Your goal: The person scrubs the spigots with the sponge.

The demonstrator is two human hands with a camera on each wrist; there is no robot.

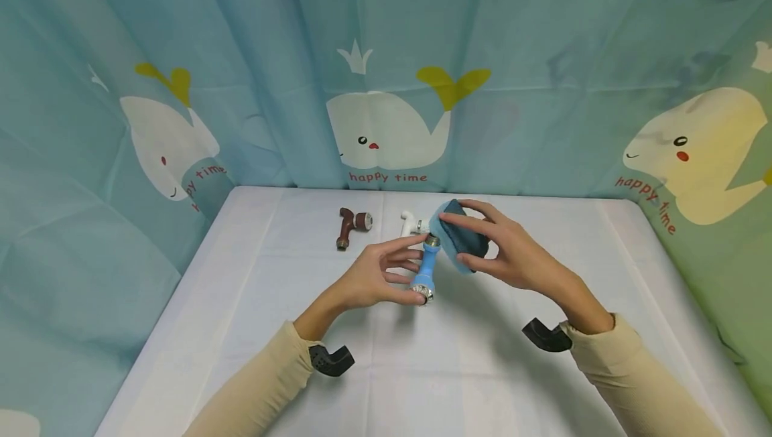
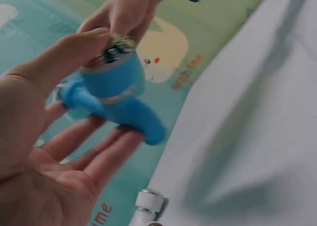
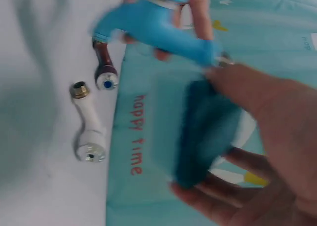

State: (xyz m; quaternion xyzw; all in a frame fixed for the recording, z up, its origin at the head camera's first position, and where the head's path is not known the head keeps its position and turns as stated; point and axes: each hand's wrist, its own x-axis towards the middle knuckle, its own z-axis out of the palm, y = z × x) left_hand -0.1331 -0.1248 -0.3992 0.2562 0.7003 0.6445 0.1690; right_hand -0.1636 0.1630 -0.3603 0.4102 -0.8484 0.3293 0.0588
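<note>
A light blue tap point(image 1: 427, 264) with metal ends is held up over the table by my left hand point(image 1: 369, 277). In the left wrist view, the thumb lies on the metal end of the blue tap point(image 2: 111, 82) and the fingers support it from the other side. My right hand point(image 1: 520, 255) grips a two-tone blue sponge point(image 1: 469, 234), dark on one face and pale on the other. The sponge is right beside the tap's upper metal end. Motion blurs the sponge point(image 3: 205, 132) and the blue tap point(image 3: 148, 30) in the right wrist view.
Behind the hands, a brown tap point(image 1: 347, 228) and a white tap point(image 1: 407, 224) lie on the white-covered table point(image 1: 289, 263). A blue-green curtain point(image 1: 277, 122) printed with whales hangs along the table's back and sides. Both sleeves carry a black wrist mount point(image 1: 332, 360).
</note>
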